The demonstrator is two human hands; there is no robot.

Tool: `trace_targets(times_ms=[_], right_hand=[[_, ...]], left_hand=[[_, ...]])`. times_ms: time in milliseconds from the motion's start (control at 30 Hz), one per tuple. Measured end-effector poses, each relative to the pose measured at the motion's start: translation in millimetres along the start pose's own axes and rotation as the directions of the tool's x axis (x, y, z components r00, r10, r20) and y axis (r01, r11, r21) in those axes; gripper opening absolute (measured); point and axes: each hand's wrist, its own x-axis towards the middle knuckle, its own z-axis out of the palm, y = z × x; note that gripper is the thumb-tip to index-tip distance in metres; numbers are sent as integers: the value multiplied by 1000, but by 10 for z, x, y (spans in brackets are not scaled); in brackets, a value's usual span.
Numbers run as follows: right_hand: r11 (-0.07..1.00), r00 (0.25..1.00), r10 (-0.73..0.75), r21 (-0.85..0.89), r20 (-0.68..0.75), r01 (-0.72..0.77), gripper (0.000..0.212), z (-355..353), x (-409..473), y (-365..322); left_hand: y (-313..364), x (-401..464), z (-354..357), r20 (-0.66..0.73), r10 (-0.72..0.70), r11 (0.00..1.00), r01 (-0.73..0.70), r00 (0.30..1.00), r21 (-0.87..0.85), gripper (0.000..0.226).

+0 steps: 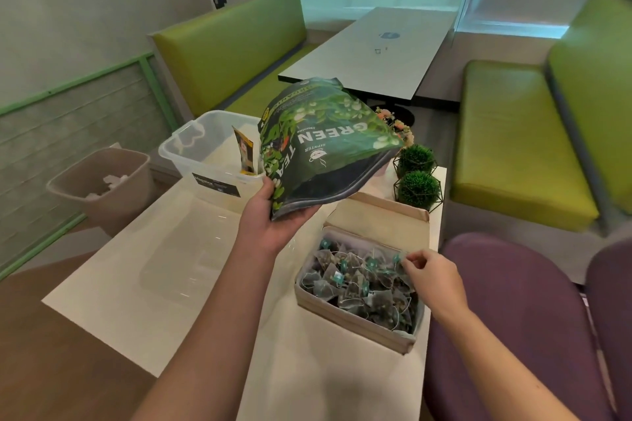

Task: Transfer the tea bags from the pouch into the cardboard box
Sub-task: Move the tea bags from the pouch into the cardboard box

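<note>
Glossy dark-green foil crinkles in my left grip (273, 215), where thumb and curled fingers clamp the bottom edge of the pouch (321, 143); it is held up over the desk (164, 267), upside down, with its printed face toward me. My right grip (432, 272) hovers over the far right corner of the cardboard box (352, 321), fingertips pinched together on the small teal tag of one tea bag. The tea bags (359, 284) are translucent mesh pyramids with thin strings and teal paper tags, heaped loosely in the box and filling it nearly to the rim. Its matte beige walls are soft at the corners, and the flap stands open at the back. The box sits at the desk's right edge, just beside a purple chair (513, 318). Smooth white desk surface lies between my arms. Behind the pouch stand a clear plastic tub (191, 150) and two round green plant balls (419, 190) in wire frames.
</note>
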Motion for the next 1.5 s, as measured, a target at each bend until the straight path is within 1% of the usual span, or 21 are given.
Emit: trace_targets(times_ms=[100,200,233,300,333,367,433,467,533,600,667,767,867,933,1000,1067,1100,1200,1300,1433,1500], right_hand=[[990,998,-68,122,4,67,13,-41,-28,-166],[923,978,-189,324,-91,209,13,-186,-110,-580],[868,967,-224,426,-126,256,15,-244,-161,-736],[670,940,-289,663,-181,334,26,-360,-267,-1054],[584,919,-331,718,-214,378,34,-399,-308,-1182],[552,894,-373,716,-246,427,46,-412,-322,-1275],[560,858,-430,662,-282,498,68,-417,-298,-1434],[564,849,-435,645,-299,516,72,-420,-268,-1506],[570,817,-447,588,-365,575,61,-438,-192,-1633],[605,750,-505,444,-428,661,36,-457,-108,-1738],[589,677,-578,342,-455,732,18,-455,-53,-1803],[594,606,-642,195,-469,781,11,-445,-12,-1868],[591,557,-689,86,-464,802,12,-424,2,-1901],[578,528,-716,35,-457,815,12,-403,0,-1904],[579,522,-725,13,-450,815,14,-385,2,-1907],[581,526,-722,19,-449,814,15,-382,-4,-1915],[580,531,-719,34,-448,814,15,-391,-11,-1917],[576,541,-720,62,-435,815,16,-424,-41,-1911],[576,553,-713,89,-431,813,20,-446,-94,-1893],[605,611,-642,185,-463,775,26,-441,-191,-1856],[587,588,-623,189,-516,788,26,-427,-261,-1822]], left_hand=[[-15,-8,-2,-12,-21,1000,21,1000,0,42],[-12,6,-19,-9,-39,999,39,999,-12,42],[-16,9,-32,-12,-48,999,48,999,-20,42],[-18,9,-23,-25,-58,998,58,998,-10,42],[-23,6,-13,-34,-59,998,59,998,-2,43],[-31,-6,-3,-41,-60,998,61,997,11,43],[-45,-18,5,-54,-60,998,61,997,25,43],[-49,-9,-6,-62,-55,998,58,997,39,43],[-35,2,-35,-61,-60,994,65,996,93,40],[-7,17,-73,-56,-44,981,53,997,184,37],[11,13,-82,-80,-11,956,34,997,291,32],[-6,12,-58,-92,83,905,-36,992,423,26],[-29,-38,5,-61,315,806,-233,947,544,49],[-35,-91,34,50,419,716,-364,907,595,59],[-35,-144,62,194,454,586,-455,870,670,74],[-37,-187,92,282,483,489,-523,829,698,68],[-36,-204,104,298,497,475,-543,815,693,60],[1,-230,145,273,519,532,-556,810,639,40],[9,-264,191,274,550,514,-579,789,633,37],[13,-323,289,287,586,459,-603,758,652,31],[21,-326,288,301,594,419,-606,746,676,33]])
